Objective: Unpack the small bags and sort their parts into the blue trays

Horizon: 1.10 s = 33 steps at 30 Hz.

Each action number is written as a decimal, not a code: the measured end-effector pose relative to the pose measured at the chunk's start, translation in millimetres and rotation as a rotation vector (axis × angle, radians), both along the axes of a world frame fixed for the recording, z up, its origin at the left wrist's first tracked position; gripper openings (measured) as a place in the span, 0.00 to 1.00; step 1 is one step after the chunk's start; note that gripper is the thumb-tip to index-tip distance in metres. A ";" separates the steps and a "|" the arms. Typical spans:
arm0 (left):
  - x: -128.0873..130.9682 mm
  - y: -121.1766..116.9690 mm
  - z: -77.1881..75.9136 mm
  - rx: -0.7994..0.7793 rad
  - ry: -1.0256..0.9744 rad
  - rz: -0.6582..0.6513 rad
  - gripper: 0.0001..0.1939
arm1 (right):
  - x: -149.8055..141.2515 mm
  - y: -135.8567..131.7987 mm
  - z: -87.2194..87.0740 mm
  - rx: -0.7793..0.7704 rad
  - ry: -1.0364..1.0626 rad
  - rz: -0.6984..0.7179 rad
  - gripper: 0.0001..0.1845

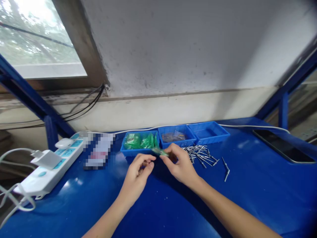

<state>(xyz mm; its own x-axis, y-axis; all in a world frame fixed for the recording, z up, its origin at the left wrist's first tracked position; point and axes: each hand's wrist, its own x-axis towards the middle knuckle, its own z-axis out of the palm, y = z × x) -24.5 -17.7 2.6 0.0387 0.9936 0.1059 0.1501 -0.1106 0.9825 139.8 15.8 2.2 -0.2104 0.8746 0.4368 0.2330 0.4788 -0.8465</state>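
My right hand point(178, 164) pinches a small green plastic bag point(159, 151) between thumb and fingers, in front of the left blue bin. The bag is blurred, and its contents cannot be made out. Just left of it, my left hand point(139, 173) has its fingers curled and the thumb closed toward them; whatever it may hold is hidden. Behind both hands, the left blue bin point(138, 152) contains several green plastic bags point(132, 140). Beside my right hand lies a heap of silver pop rivets point(199, 153) on the blue tabletop point(158, 211).
A middle blue bin point(177, 142) holds clear bags of small parts; a right blue bin point(210, 134) adjoins it. A few rivets point(226, 169) lie apart. At right rests a dark phone point(283, 146). A white power strip point(53, 168) with plugs and cables occupies the left.
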 end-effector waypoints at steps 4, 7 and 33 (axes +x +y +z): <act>-0.9 2.5 0.9 -0.221 -0.366 -0.039 0.17 | -1.6 -7.2 -2.7 0.288 -0.123 0.070 0.09; -4.0 5.1 -0.9 -0.089 -0.191 0.056 0.10 | -5.3 -13.9 -1.6 0.261 -0.173 0.084 0.15; -15.0 9.9 -12.1 0.040 0.786 -0.083 0.04 | -10.5 -8.0 -13.1 -0.077 -0.618 -0.004 0.18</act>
